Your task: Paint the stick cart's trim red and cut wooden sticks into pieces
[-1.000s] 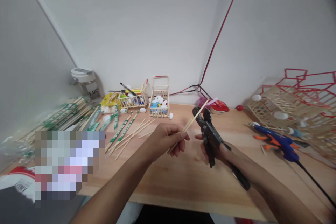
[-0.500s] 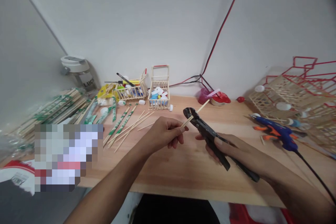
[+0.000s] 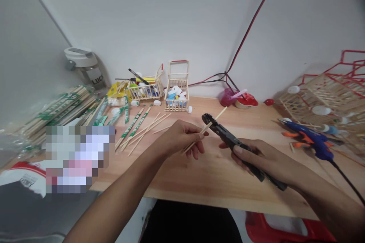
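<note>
My left hand (image 3: 179, 138) pinches a thin wooden chopstick (image 3: 216, 117) between thumb and fingers, above the wooden table (image 3: 216, 182). My right hand (image 3: 256, 155) grips black cutting pliers (image 3: 230, 138) by their handles. The upper part of the stick crosses the pliers' jaws (image 3: 209, 119), with its tip sticking out beyond them. Whether the jaws press on the stick is hard to tell from here. Both hands are close together, and my fingers hide part of the stick and handles.
A blue and orange hot glue gun (image 3: 309, 138) lies to the right, its black cord trailing off. Behind it stands a stick structure with red frames (image 3: 322, 98). Small stick baskets of bottle caps (image 3: 176, 97), bundled chopsticks (image 3: 61, 112) and a jar (image 3: 85, 70) line the back left.
The pliers have turned from steeply tilted to nearly level, jaws pointing left. The stick still crosses the jaws. The whole scene has shifted up and to the right in view.
</note>
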The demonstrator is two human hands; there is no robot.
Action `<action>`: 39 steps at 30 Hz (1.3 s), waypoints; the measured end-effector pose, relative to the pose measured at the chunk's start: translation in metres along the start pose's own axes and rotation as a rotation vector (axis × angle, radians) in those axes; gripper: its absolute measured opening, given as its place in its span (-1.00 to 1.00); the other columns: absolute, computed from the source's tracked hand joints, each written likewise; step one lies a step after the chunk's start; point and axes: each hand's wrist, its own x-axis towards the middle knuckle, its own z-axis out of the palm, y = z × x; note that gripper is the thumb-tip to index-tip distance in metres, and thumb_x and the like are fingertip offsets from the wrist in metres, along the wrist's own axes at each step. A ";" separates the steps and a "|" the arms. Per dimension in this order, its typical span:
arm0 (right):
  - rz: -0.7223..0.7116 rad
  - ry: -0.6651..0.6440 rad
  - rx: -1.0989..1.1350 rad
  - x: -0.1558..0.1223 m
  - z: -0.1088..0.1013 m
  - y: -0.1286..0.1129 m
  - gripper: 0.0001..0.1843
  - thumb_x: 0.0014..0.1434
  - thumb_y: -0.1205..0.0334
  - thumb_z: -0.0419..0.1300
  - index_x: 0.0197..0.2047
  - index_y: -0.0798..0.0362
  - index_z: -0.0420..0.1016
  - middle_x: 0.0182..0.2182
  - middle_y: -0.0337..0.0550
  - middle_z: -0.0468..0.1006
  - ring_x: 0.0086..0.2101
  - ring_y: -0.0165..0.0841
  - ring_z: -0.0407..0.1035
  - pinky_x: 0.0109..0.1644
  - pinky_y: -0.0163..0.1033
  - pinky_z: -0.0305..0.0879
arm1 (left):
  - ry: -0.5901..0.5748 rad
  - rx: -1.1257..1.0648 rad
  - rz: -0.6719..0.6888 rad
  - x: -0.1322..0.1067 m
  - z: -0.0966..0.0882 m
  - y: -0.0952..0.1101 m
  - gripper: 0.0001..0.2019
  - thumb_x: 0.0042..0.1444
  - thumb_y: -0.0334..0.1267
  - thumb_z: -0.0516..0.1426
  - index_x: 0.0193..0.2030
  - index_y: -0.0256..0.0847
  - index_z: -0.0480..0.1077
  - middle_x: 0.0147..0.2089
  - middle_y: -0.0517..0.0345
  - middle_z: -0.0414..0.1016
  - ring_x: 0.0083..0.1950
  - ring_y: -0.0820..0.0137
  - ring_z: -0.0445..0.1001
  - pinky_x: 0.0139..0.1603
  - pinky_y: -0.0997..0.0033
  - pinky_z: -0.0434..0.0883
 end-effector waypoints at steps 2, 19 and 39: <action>0.020 0.012 -0.030 -0.001 -0.001 0.000 -0.33 0.14 -0.29 0.04 0.02 0.12 0.45 -0.57 -0.24 0.33 -0.55 -0.40 0.24 -0.53 -0.32 0.15 | -0.048 -0.037 -0.023 0.002 -0.003 -0.003 -0.70 0.03 -0.16 0.22 -0.23 -0.42 0.50 -0.52 0.05 0.51 -0.62 0.49 0.44 -0.64 0.59 0.30; 0.113 0.044 -0.139 0.003 0.011 0.003 -0.43 0.11 -0.35 0.00 -0.34 0.05 0.37 -0.63 -0.28 0.28 -0.57 -0.37 0.21 -0.51 -0.28 0.09 | -0.058 -0.126 -0.208 0.014 -0.004 -0.011 -0.82 0.06 -0.32 0.21 -0.23 -0.41 0.47 -0.46 0.01 0.56 -0.42 0.35 0.58 -0.34 0.37 0.49; 0.074 0.342 -0.354 -0.015 -0.013 -0.012 -0.27 0.10 -0.35 0.01 0.06 0.07 0.44 -0.37 0.00 0.55 -0.35 -0.12 0.43 -0.38 -0.14 0.28 | 0.107 -0.259 0.395 0.035 -0.005 -0.044 -0.66 -0.02 -0.06 0.28 -0.31 -0.36 0.44 -0.10 -0.13 0.55 -0.04 0.27 0.54 0.16 0.18 0.35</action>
